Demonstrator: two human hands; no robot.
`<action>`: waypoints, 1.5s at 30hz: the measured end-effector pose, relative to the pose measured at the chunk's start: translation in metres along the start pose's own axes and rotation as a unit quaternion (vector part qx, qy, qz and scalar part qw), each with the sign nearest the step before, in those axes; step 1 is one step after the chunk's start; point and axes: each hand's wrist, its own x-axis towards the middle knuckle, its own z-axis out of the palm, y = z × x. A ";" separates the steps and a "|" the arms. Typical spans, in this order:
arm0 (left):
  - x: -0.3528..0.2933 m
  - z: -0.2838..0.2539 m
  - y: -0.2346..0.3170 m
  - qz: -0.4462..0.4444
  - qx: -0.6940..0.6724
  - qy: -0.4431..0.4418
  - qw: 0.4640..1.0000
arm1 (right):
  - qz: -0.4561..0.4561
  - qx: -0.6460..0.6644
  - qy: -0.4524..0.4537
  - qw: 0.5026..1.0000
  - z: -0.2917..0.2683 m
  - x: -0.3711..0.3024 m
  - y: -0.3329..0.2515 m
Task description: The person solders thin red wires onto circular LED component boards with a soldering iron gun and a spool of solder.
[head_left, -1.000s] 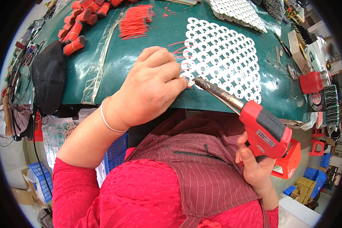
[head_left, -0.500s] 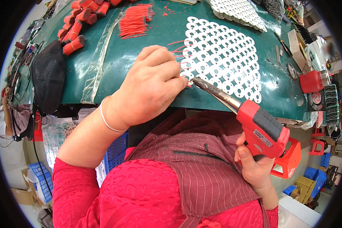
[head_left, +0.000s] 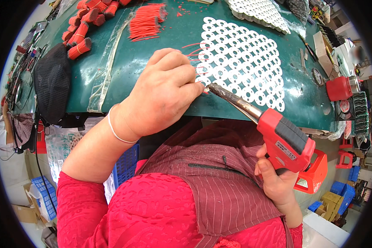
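My right hand (head_left: 273, 177) grips a red soldering gun (head_left: 287, 140) by its handle, finger at the trigger side. The gun's dark, slim tip reaches left to the near-left corner of a sheet of white ring-shaped discs (head_left: 244, 62) lying on the table. Right beside that tip, the fingers of my left hand (head_left: 165, 91) are pinched together. What they hold is hidden, though a bit of red shows by the fingertips. Several thin red wires (head_left: 191, 44) stick out leftward from the discs along the sheet's left edge, partly behind my left hand.
On the green table (head_left: 124, 82) lie a pile of loose red wires (head_left: 146, 22) and tied red wire bundles (head_left: 79, 48). Another stack of white disc sheets (head_left: 258, 14) is at the back. A black mesh cap (head_left: 53, 82) is at left, a red container (head_left: 339, 89) at right.
Almost nothing differs. Both hands and the soldering gun keep their places at the corner of the disc sheet.
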 end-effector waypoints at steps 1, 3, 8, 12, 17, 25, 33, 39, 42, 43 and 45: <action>0.000 0.000 0.000 -0.002 0.000 0.001 1.000 | 0.008 0.025 0.017 1.000 0.003 0.001 -0.002; 0.000 0.000 0.000 -0.002 -0.003 0.002 1.000 | -0.005 0.033 0.023 0.999 0.005 0.002 -0.004; 0.000 0.000 -0.001 -0.003 -0.006 0.004 1.000 | -0.032 0.035 0.026 0.999 0.000 0.004 -0.002; 0.000 0.000 -0.001 -0.005 -0.012 0.009 1.000 | -0.019 0.035 0.039 0.998 -0.004 0.003 -0.001; 0.002 -0.001 -0.002 -0.011 -0.026 0.019 0.999 | -0.015 0.091 0.050 0.994 -0.011 0.001 0.001; 0.007 0.007 0.012 -0.028 -0.019 0.058 0.998 | 0.001 0.057 0.071 0.996 -0.015 -0.010 0.002; 0.012 0.018 0.019 -0.052 -0.013 0.046 0.997 | -0.011 0.019 0.046 0.999 -0.019 -0.014 0.002; 0.012 0.020 0.021 -0.059 -0.016 0.030 0.998 | -0.004 -0.004 0.038 0.999 -0.018 -0.013 0.002; 0.012 0.021 0.022 -0.061 -0.008 0.034 0.997 | -0.003 -0.004 0.032 0.999 -0.018 -0.013 0.002; 0.012 0.021 0.022 -0.062 -0.006 0.037 0.997 | 0.001 -0.003 0.029 1.000 -0.017 -0.013 0.002; 0.012 0.021 0.022 -0.066 0.000 0.034 0.997 | 0.006 -0.003 0.029 1.000 -0.018 -0.013 0.002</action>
